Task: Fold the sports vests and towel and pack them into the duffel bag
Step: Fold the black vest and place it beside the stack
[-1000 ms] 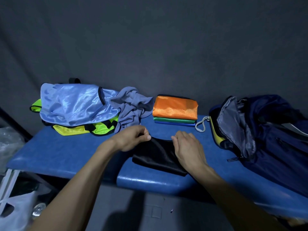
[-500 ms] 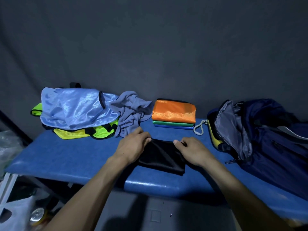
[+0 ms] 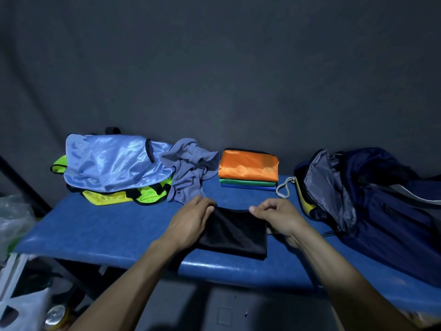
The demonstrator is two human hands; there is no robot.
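Note:
A folded black vest (image 3: 235, 232) lies near the front edge of the blue padded bench (image 3: 100, 230). My left hand (image 3: 191, 220) pinches its far left corner and my right hand (image 3: 276, 217) pinches its far right corner. Behind it stands a folded stack with an orange vest (image 3: 248, 166) on top of a green and a blue one. At the back left, a light blue vest (image 3: 112, 161) lies loose over neon yellow vests (image 3: 112, 195), with a crumpled grey towel (image 3: 191, 173) beside them. The navy duffel bag (image 3: 372, 206) sits open at the right.
A dark fabric backdrop hangs right behind the bench. A white cord loop (image 3: 284, 187) hangs from the bag's left end. Left of and below the bench are a clear plastic bag (image 3: 14, 218), a white frame (image 3: 14, 304) and a can (image 3: 56, 317).
Both hands have shifted to the far corners of the black vest and now pinch them; before, the right hand lay flat on it. The vest looks squarer and more tightly folded.

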